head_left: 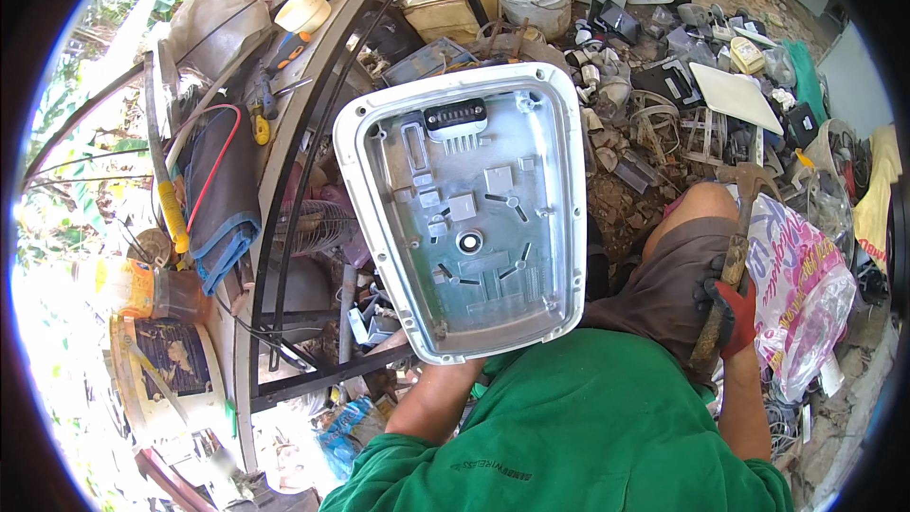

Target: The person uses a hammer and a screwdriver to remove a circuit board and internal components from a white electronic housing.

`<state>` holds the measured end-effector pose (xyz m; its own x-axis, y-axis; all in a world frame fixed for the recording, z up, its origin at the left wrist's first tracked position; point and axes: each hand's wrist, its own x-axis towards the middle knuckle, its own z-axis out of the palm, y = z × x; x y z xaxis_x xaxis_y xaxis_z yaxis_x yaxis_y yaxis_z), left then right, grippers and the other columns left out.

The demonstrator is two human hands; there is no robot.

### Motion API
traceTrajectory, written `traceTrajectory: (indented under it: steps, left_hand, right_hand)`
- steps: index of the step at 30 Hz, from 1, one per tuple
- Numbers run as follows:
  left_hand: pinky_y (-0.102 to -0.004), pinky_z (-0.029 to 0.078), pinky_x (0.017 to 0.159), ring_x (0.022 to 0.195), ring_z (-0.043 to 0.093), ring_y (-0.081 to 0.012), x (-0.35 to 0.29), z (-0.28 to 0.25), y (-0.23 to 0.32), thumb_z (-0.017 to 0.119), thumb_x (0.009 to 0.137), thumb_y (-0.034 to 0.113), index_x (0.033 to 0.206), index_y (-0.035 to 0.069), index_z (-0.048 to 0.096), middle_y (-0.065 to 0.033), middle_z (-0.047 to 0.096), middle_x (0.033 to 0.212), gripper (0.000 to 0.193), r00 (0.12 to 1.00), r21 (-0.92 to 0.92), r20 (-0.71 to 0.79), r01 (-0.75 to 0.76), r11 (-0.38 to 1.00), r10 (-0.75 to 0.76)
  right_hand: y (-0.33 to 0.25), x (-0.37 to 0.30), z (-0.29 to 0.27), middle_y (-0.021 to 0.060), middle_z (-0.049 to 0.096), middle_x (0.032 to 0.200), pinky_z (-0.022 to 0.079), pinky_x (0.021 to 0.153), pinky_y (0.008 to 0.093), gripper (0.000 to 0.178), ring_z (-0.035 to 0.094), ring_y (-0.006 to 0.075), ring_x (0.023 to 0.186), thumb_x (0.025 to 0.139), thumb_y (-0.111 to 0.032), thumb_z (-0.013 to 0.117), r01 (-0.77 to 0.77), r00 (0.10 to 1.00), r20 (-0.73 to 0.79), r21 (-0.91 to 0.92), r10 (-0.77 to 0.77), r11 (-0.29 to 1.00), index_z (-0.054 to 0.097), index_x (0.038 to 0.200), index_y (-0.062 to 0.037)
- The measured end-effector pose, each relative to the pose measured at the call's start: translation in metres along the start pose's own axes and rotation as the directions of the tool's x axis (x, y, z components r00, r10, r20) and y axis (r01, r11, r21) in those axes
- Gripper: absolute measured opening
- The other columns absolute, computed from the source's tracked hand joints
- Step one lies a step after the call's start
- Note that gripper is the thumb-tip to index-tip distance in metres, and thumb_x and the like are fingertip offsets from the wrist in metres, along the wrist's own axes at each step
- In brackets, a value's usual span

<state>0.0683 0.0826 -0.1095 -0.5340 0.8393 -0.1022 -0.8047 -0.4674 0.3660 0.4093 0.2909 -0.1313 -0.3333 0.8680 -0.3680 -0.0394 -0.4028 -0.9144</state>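
Here the right hand [732,315] grips a hammer [735,246]; left hand, hidden, seemingly holds the metal housing [469,218].

Crumpled pink-and-white printed plastic bag [801,294] at right; orange-labelled clear jar [142,289] at left.

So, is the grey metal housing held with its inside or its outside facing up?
Inside up: the metal housing shows its hollow, with ribs, bosses and a black connector block.

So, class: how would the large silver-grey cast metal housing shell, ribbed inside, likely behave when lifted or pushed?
The large silver-grey cast metal housing shell probably stays stiff, given its moulded ribs and raised rim. It looks fairly heavy for its size, being metal. Held up by the left hand, hidden behind its lower edge, it may tip, since it is broad and shallow.
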Motion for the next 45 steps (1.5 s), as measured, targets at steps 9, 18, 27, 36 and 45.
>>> traceTrajectory:
  steps: [9,18,27,36,45]
  left_hand:
    - [-0.0511,0.052,0.1,0.115,0.065,-0.0367,-0.003,-0.003,-0.001,0.078,0.078,0.023,0.137,-0.001,0.051,-0.0184,0.061,0.13,0.07,1.0,-0.004,-0.005,0.005,1.0,-0.005]
    - [-0.0505,0.052,0.1,0.115,0.065,-0.0363,-0.006,-0.006,-0.002,0.079,0.077,0.024,0.137,-0.001,0.052,-0.0182,0.062,0.13,0.07,1.0,-0.013,0.004,-0.003,1.0,0.003]
    - [-0.05,0.053,0.1,0.115,0.065,-0.0359,-0.008,-0.021,0.013,0.079,0.077,0.024,0.136,-0.002,0.054,-0.0181,0.062,0.13,0.069,0.998,-0.031,0.041,-0.044,0.999,0.045]
    - [-0.0495,0.053,0.1,0.116,0.065,-0.0355,-0.04,-0.06,0.061,0.08,0.077,0.024,0.135,-0.003,0.055,-0.018,0.063,0.13,0.069,0.962,0.146,0.212,-0.204,0.968,0.17]
    - [-0.0409,0.041,0.107,0.128,0.053,-0.0286,-0.06,-0.054,0.066,0.081,0.07,0.03,0.129,-0.005,0.06,-0.0154,0.056,0.137,0.072,0.856,0.853,0.275,-0.428,0.299,0.439]
  right_hand:
    - [-0.003,-0.004,0.005,0.0098,0.067,0.091,0.056,0.064,0.0323,0.036,0.069,0.0207,0.074,0.086,-0.01,0.069,0.008,1.0,0.012,-0.029,-0.008,1.0,0.057,0.119,-0.0023]
    - [0.008,-0.006,-0.001,0.0118,0.066,0.105,0.058,0.073,0.0341,0.053,0.069,0.0216,0.086,0.085,-0.008,0.072,0.024,0.998,0.053,-0.127,-0.018,0.992,0.051,0.133,-0.0005]
    - [-0.019,-0.023,-0.012,0.0202,0.067,0.114,0.054,0.086,0.047,0.073,0.067,0.0365,0.102,0.072,-0.015,0.08,0.386,0.898,0.28,-0.872,-0.34,0.3,0.052,0.139,-0.0021]
    - [-0.014,-0.087,-0.055,0.0164,0.067,0.096,0.054,0.07,0.0472,0.064,0.067,0.038,0.085,0.066,-0.027,0.087,0.55,0.817,0.537,-0.835,-0.21,0.002,0.062,0.121,-0.0052]
    - [-0.034,-0.076,-0.06,0.0251,0.061,0.122,0.051,0.094,0.0478,0.068,0.06,0.0435,0.111,0.07,-0.025,0.084,0.465,0.88,0.474,-0.845,-0.031,0.265,0.058,0.128,-0.0011]
